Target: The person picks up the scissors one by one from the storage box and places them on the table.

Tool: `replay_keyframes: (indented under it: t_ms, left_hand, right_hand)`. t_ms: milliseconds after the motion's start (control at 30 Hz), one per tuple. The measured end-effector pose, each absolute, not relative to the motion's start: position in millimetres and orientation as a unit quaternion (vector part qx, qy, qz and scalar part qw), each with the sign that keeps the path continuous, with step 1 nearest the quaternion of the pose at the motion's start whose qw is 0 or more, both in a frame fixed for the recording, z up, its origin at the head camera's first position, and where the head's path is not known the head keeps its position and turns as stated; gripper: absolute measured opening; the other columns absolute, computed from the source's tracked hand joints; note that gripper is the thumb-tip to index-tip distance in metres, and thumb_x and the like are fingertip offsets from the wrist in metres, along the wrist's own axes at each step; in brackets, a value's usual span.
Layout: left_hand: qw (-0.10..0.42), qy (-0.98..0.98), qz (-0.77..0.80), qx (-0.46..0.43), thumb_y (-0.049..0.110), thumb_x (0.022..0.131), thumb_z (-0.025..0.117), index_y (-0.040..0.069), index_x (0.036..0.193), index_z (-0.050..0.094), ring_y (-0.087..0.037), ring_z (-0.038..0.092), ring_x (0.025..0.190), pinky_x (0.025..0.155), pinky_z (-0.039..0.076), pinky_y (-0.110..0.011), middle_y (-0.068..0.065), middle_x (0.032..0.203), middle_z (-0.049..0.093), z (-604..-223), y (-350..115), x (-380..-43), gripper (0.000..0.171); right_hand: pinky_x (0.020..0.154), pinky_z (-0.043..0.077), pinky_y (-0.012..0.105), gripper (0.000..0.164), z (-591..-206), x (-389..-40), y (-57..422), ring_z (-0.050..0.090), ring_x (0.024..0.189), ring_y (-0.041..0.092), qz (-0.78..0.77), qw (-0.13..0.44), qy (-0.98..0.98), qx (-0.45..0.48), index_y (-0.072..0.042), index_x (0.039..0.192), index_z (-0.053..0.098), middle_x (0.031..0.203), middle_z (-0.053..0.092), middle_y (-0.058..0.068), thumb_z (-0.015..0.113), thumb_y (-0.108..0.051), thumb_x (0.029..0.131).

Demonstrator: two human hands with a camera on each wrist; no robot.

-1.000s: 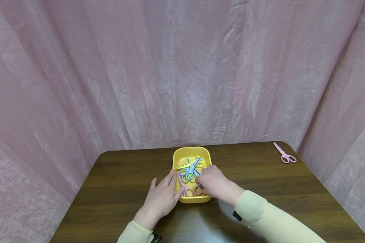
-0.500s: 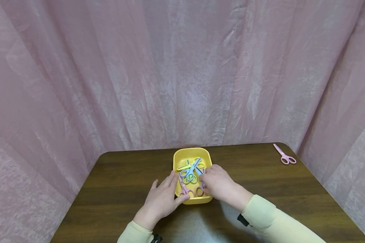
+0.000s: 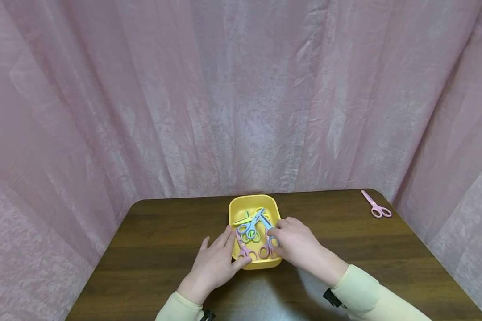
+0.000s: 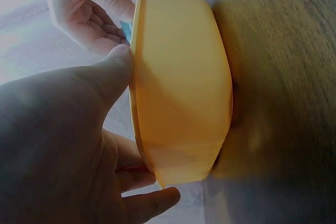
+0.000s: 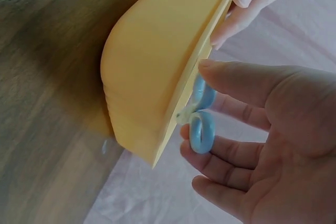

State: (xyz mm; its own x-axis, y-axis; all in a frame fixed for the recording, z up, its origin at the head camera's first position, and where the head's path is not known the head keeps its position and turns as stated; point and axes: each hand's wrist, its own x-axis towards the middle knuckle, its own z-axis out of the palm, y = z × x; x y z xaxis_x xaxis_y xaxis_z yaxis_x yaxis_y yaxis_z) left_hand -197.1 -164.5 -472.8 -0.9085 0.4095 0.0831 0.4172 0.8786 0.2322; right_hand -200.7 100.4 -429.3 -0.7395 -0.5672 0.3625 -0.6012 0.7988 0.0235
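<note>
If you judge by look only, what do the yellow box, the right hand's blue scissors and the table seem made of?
Yellow box: likely satin plastic; smooth, evenly coloured wall.
Blue scissors: probably plastic handles, softly shiny; rounded loops.
Table: wood or wood-look laminate, slightly glossy; grain, reflected light.

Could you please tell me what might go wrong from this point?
The blue scissors in the right hand have their blades very close to a second blue pair inside the yellow bin, so lifting them could snag or drag that pair. The left hand rests on the bin's edge, so uneven pressure there might shift or tilt the bin.
</note>
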Motion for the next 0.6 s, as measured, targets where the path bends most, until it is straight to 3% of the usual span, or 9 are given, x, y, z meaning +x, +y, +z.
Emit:
replay_keyframes:
  t_ms: [267,600]
  left_hand:
    - [0.011,-0.969,-0.122,-0.213,0.069,0.104,0.063,-0.002,0.167,0.043,-0.030,0.044,0.158,0.122,0.032,-0.073,-0.018,0.175,0.038,-473,-165,-197,0.098]
    - [0.008,-0.969,-0.122,-0.214,0.069,0.104,0.064,-0.002,0.167,0.043,-0.031,0.046,0.156,0.121,0.032,-0.073,-0.018,0.175,0.038,-470,-165,-197,0.096]
  right_hand:
    - [0.087,0.056,0.042,0.038,-431,-196,108,0.065,0.096,0.025,0.065,0.202,-0.929,0.303,-0.015,0.109,0.082,0.102,0.072,0.004,0.101,-0.020,0.077]
    - [0.086,0.058,0.043,0.043,-432,-193,122,0.067,0.099,0.025,0.079,0.228,-0.927,0.288,-0.017,0.114,0.082,0.106,0.072,0.003,0.102,-0.023,0.077]
